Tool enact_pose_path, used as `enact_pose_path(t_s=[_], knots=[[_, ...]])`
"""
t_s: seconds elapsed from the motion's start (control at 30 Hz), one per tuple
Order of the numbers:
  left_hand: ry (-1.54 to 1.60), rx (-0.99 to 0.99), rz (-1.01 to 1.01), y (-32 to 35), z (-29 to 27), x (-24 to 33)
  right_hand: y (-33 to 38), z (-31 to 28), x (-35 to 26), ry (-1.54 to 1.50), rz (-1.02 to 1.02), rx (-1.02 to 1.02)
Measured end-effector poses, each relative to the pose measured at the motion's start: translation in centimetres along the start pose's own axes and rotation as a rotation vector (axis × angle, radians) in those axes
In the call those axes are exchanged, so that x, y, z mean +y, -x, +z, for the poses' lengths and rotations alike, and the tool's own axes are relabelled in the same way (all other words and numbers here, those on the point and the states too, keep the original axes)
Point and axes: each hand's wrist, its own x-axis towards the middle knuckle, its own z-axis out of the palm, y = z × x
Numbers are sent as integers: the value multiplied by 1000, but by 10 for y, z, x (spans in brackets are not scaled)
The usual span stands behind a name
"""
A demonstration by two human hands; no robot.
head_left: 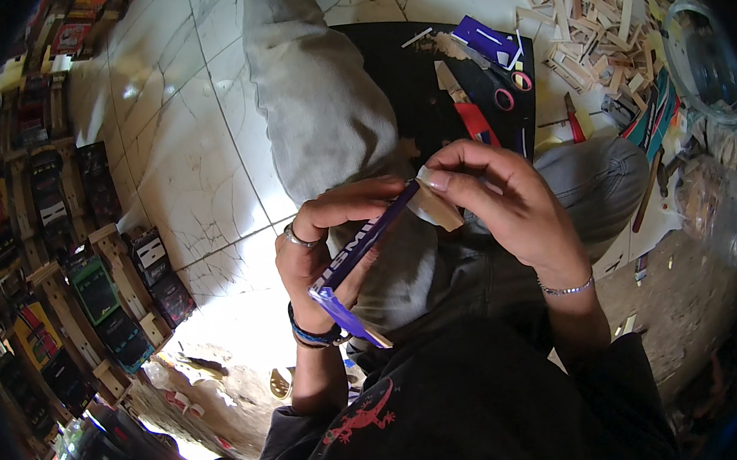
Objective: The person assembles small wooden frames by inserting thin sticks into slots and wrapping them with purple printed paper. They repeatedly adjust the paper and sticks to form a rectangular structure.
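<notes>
My left hand [322,250] grips a flat purple card piece [362,257] with white lettering, held edge-on and slanting up to the right. My right hand [506,196] pinches a small pale wooden strip [437,206] against the upper end of that purple piece. Both hands are raised over my lap, above grey trousers [314,103]. A ring sits on a left finger, beaded bands on the left wrist, a thin chain on the right wrist.
A black mat [414,95] on the tiled floor [177,150] carries scissors [505,91], a red-handled tool and another purple piece [485,40]. A heap of wooden sticks [587,18] lies at top right beside a clear bowl [704,60]. Rows of small card-and-wood models [84,281] line the left.
</notes>
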Motion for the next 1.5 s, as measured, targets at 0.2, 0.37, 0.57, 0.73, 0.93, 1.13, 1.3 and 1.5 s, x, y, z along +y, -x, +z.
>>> enact_pose_path(t_s=[0.2,0.37,0.57,0.73,0.93,1.13,1.3,1.5], knots=[[92,108,-79,0,8,5,0,-3,5,-96,-10,-49],[27,214,-157,-3,15,11,-1,-1,9,-138,13,-30],[66,312,-136,-7,20,11,7,-1,6,-229,-100,-146],[101,326,-124,-10,22,12,4,4,11,-273,-252,-155],[73,331,-112,-14,24,10,6,-1,13,12,-290,-81],[141,343,-215,-16,22,13,3,0,13,-79,-319,-86],[267,347,-245,-19,22,13,0,0,12,-35,-392,-70],[517,312,-313,-19,17,16,1,6,4,-195,-299,-52]])
